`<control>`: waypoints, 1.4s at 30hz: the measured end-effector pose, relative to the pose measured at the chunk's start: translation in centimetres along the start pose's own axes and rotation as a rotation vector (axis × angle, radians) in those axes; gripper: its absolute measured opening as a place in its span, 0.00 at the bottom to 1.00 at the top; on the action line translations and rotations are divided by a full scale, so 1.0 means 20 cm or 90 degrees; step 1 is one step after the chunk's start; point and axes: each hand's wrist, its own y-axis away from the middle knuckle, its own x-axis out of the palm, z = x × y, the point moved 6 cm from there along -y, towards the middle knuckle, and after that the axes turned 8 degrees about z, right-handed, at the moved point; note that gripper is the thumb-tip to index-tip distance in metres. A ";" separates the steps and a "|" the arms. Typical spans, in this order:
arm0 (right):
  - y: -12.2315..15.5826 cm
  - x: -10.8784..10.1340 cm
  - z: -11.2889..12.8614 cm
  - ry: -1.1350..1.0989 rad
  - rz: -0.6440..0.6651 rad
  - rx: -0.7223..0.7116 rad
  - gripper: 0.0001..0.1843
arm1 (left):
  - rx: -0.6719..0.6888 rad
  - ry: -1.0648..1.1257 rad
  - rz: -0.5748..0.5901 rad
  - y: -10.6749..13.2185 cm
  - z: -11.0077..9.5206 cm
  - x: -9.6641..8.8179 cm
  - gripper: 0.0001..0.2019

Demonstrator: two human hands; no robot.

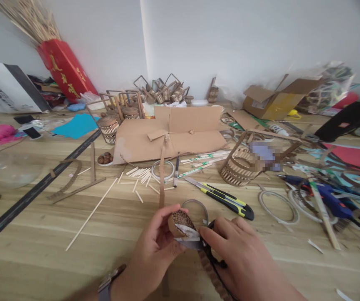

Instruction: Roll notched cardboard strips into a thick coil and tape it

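My left hand [156,242] pinches a small round roll of corrugated cardboard [180,220], its honeycomb end facing up. My right hand [239,259] is closed around black-handled scissors [207,251], whose blades [186,238] meet the roll's lower edge. A strip of corrugated cardboard [211,276] trails down from the roll beneath my right hand. A long thin cardboard strip [162,171] lies on the wooden table just beyond my left hand, and a ring of tape [195,207] sits right behind the roll.
A yellow-and-black utility knife [220,197] lies ahead to the right. Flattened cardboard [170,133], loose wooden sticks [139,175], a black marker [176,171], woven cardboard baskets [239,165], a blue glue gun [327,196] and wire loops [279,207] crowd the table. A red box [65,69] leans on the wall.
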 end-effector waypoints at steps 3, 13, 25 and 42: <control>0.01 -0.01 0.01 0.020 -0.029 -0.013 0.16 | 0.003 -0.006 -0.002 0.01 0.00 0.00 0.22; 0.02 -0.01 0.03 0.021 -0.084 -0.058 0.15 | -0.010 -0.031 0.021 0.01 0.02 0.00 0.23; 0.07 -0.10 -0.08 0.040 -0.158 -0.057 0.09 | -0.022 -0.001 0.062 0.01 0.02 0.00 0.24; 0.37 -0.12 -0.41 0.288 -0.027 0.079 0.15 | -0.151 0.152 0.053 -0.01 0.07 0.02 0.22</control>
